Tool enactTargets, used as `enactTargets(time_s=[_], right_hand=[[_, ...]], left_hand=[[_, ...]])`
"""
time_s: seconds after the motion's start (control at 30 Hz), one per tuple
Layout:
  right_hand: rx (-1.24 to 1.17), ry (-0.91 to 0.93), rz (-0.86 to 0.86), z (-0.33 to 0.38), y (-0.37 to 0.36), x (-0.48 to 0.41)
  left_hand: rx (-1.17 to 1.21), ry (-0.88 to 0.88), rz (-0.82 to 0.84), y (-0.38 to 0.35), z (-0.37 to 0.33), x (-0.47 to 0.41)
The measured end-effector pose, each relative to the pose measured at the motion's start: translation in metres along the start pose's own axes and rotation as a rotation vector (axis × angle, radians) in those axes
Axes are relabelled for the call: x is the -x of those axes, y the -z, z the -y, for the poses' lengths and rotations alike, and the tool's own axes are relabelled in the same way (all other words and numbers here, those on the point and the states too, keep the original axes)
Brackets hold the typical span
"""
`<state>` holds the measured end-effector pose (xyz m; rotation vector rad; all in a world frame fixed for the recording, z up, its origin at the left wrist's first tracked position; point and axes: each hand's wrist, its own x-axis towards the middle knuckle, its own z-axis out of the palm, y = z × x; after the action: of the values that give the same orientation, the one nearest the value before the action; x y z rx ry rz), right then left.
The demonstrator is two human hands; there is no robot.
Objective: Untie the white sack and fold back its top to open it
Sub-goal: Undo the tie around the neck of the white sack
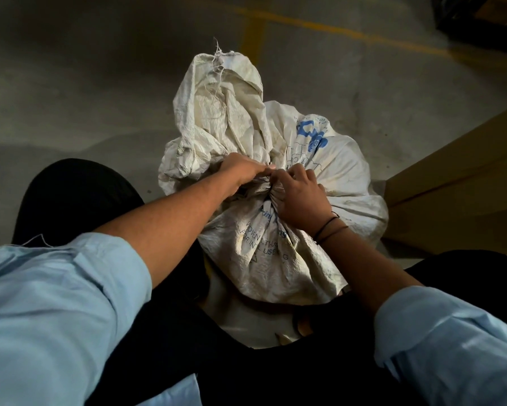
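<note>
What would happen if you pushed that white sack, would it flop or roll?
The sack is probably floppy: its loose top crumples in soft folds. It bulges below the tied neck, so it is likely full and fairly heavy. Sitting broad on the floor, it would likely slump, not roll.

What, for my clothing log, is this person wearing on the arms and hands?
Both arms wear light blue shirt sleeves, the left sleeve and right sleeve, pushed up near the elbows, forearms uncovered. The left hand and right hand wear no gloves. Thin black cords circle the right wrist.
</note>
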<state>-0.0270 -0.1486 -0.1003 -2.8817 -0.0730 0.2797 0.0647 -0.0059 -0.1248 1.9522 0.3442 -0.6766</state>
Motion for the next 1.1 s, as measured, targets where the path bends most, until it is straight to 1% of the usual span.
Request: enactTargets(time_s=[0.1, 0.2, 0.27, 0.33, 0.53, 0.7, 0.77, 0.8, 0.87, 0.93, 0.97, 1.0, 1.03, 1.07, 1.1], right_hand=[[-0.050, -0.020, 0.011, 0.000, 0.002, -0.002], [-0.082, -0.022, 0.008, -0.002, 0.002, -0.001], [-0.090, -0.022, -0.004, -0.003, 0.001, 0.000], [-0.102, -0.016, -0.027, -0.003, -0.001, 0.002], [-0.084, 0.026, -0.105, -0.006, -0.013, 0.012], [-0.028, 0.106, -0.182, -0.016, -0.031, 0.024], [-0.007, 0.129, -0.203, -0.021, -0.036, 0.026], [-0.004, 0.136, -0.214, -0.022, -0.037, 0.027], [0.001, 0.143, -0.234, -0.022, -0.038, 0.029], [-0.002, 0.146, -0.237, -0.021, -0.037, 0.031], [-0.004, 0.145, -0.233, -0.020, -0.037, 0.032], [-0.008, 0.145, -0.233, -0.021, -0.037, 0.033], [-0.015, 0.142, -0.236, -0.022, -0.037, 0.033], [-0.025, 0.138, -0.241, -0.023, -0.037, 0.033], [-0.036, 0.136, -0.244, -0.024, -0.037, 0.033]], left_hand=[[-0.007, 0.019, 0.041, 0.005, -0.001, 0.002], [-0.057, 0.023, 0.148, 0.014, -0.005, 0.003], [-0.140, -0.066, 0.238, 0.020, -0.007, 0.006], [-0.197, -0.160, 0.284, 0.022, -0.004, 0.006], [-0.234, -0.266, 0.301, 0.021, 0.004, 0.000], [-0.295, -0.293, 0.234, 0.015, 0.003, 0.002], [-0.365, -0.305, 0.200, 0.013, -0.005, 0.006], [-0.447, -0.318, 0.173, 0.013, -0.011, 0.009], [-0.726, -0.398, 0.065, 0.014, -0.025, 0.015], [-1.041, -0.545, -0.148, 0.008, -0.038, 0.026], [-1.144, -0.622, -0.241, 0.002, -0.044, 0.030], [-1.202, -0.708, -0.283, -0.004, -0.049, 0.032], [-1.218, -0.795, -0.282, -0.010, -0.052, 0.034], [-1.204, -0.858, -0.227, -0.013, -0.055, 0.034], [-1.172, -0.886, -0.112, -0.013, -0.056, 0.033]])
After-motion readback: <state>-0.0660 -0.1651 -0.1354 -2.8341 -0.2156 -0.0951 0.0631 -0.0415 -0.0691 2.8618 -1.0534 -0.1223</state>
